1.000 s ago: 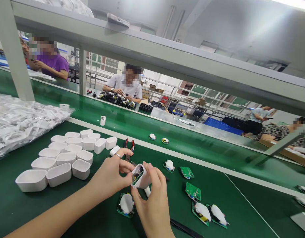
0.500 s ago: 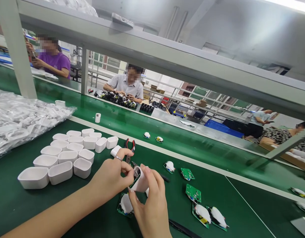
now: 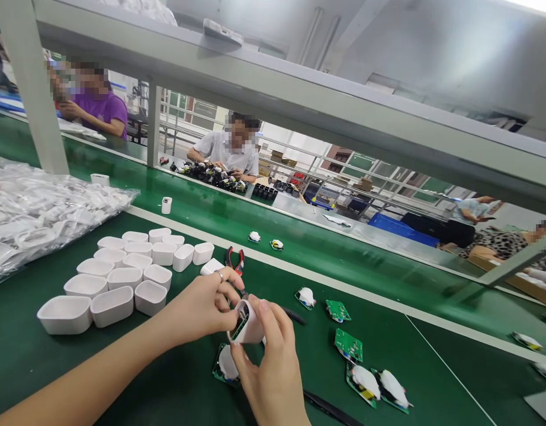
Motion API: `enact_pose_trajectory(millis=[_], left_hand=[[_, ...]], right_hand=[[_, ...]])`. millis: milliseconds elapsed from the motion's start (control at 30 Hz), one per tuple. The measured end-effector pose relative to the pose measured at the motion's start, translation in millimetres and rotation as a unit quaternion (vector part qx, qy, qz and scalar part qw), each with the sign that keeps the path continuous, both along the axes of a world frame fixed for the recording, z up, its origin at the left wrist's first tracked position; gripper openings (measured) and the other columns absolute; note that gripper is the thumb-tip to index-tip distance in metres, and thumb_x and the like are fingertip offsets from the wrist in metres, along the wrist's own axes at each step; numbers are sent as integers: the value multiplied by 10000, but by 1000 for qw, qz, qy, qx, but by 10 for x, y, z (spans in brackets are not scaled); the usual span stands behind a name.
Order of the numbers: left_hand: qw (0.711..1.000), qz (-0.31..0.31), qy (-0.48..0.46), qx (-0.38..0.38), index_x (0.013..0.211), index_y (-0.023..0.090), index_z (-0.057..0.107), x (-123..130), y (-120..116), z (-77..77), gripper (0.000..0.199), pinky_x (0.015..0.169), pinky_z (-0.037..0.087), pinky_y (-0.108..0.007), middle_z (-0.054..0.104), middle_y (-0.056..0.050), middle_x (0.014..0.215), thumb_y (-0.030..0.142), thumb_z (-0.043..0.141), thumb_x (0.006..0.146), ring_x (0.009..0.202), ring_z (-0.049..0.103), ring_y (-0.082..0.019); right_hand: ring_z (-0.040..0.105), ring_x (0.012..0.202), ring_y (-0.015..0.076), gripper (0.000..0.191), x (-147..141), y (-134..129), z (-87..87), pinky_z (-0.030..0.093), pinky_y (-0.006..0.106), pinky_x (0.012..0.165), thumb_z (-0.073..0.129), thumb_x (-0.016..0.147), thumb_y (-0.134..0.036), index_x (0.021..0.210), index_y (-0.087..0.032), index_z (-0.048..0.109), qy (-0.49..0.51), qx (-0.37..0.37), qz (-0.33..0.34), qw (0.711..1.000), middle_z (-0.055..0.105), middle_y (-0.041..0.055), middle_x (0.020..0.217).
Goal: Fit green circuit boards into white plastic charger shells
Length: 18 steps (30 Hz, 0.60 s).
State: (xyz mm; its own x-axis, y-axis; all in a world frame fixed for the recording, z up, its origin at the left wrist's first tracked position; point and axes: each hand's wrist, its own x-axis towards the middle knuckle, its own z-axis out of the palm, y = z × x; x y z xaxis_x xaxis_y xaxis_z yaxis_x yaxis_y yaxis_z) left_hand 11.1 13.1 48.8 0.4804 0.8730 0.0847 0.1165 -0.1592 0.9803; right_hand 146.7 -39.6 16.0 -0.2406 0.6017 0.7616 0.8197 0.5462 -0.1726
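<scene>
My left hand (image 3: 197, 307) and right hand (image 3: 273, 378) are both on a white casing (image 3: 252, 327), held up over the green belt (image 3: 308, 367) in front of me, tilted, with its open end facing me and a green board (image 3: 240, 325) seated inside. Left fingers (image 3: 224, 284) are curled in a narrow pinch at the casing's rim, and the tips are partly hidden behind it, so I can't tell exactly what they touch there. Right fingers (image 3: 266, 313) are closed narrow around the casing's outer side, thumb side toward me, holding it firmly. Just behind the casing lie red-handled cutters (image 3: 234, 260), not touched. Directly below it, under my right hand, sits a board with a white cover (image 3: 226, 362). Left of the casing are rows of empty casings (image 3: 113, 299), and beyond those is a big clear bag of white parts (image 3: 55, 219). To the right are more boards, bare (image 3: 348, 345) and covered (image 3: 392, 387). Across the belt, well behind the casing, a co-worker's hands (image 3: 224, 168) are working over black parts (image 3: 211, 177).
</scene>
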Motion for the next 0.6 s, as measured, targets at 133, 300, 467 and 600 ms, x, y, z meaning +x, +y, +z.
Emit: enact_pose_trajectory(millis=[133, 300, 467, 600], left_hand=[[994, -72, -28, -80, 747, 159, 453, -111, 73, 43, 212, 456, 331, -162, 533, 47, 645, 117, 527, 553, 481, 472, -55], [997, -35, -27, -68, 754, 167, 464, -219, 133, 148, 203, 637, 411, -246, 583, -4, 799, 73, 410, 583, 662, 560, -118], [959, 121, 195, 164, 764, 181, 480, 4, 59, -27, 256, 631, 399, -288, 541, -34, 793, 42, 295, 654, 713, 528, -168], [923, 43, 318, 214, 904, 170, 498, 219, -43, -182, 275, 663, 409, -355, 550, -93, 892, 100, 324, 702, 820, 519, -252]], right_hand=[[419, 1053, 216, 565, -7, -4, -34, 471, 352, 735, 438, 721, -105, 1231, -205, 215, 10, -21, 9, 1000, 484, 113, 1088], [493, 984, 191, 567, 20, 134, 19, 464, 327, 756, 502, 686, -179, 1191, -206, 245, 105, -128, -20, 986, 492, 92, 1074], [535, 882, 166, 571, 279, 852, 316, 449, 308, 758, 539, 660, -241, 1160, -167, 274, 110, -246, -141, 952, 500, 66, 1027], [461, 985, 201, 450, 695, 1627, 413, 397, 374, 804, 511, 738, -226, 1143, -132, 337, 126, -252, -286, 916, 427, 103, 1123]])
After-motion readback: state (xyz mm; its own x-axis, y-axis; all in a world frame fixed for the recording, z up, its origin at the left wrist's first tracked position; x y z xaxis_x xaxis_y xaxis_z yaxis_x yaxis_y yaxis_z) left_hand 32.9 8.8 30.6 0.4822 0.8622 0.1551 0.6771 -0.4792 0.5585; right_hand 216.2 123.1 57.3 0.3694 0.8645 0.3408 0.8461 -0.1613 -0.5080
